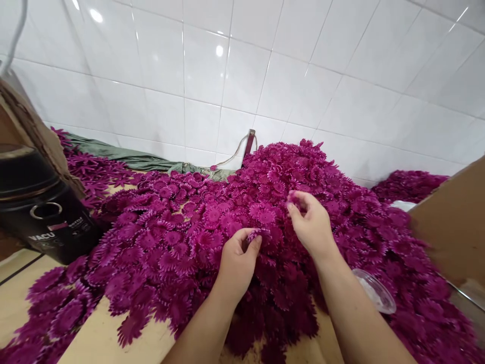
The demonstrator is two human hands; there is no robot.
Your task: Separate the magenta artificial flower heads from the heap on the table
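Note:
A large heap of magenta fabric-like flowers (212, 217) spreads over a tan surface. Just above its middle, my left hand (240, 253) pinches the edge of one magenta flower (259, 234) between thumb and fingers. Higher and to the right, my right hand (308, 220) has its thumb and fingertips closed together. Something small and magenta shows at those fingertips, too small to make out. The two hands are apart from each other.
A black canister (45, 207) and a cardboard piece stand at the left. A clear plastic dish (375, 291) lies by my right forearm. A cardboard box (450, 222) is at the right. Green cloth (129, 154) runs along the white tiled wall (204, 76).

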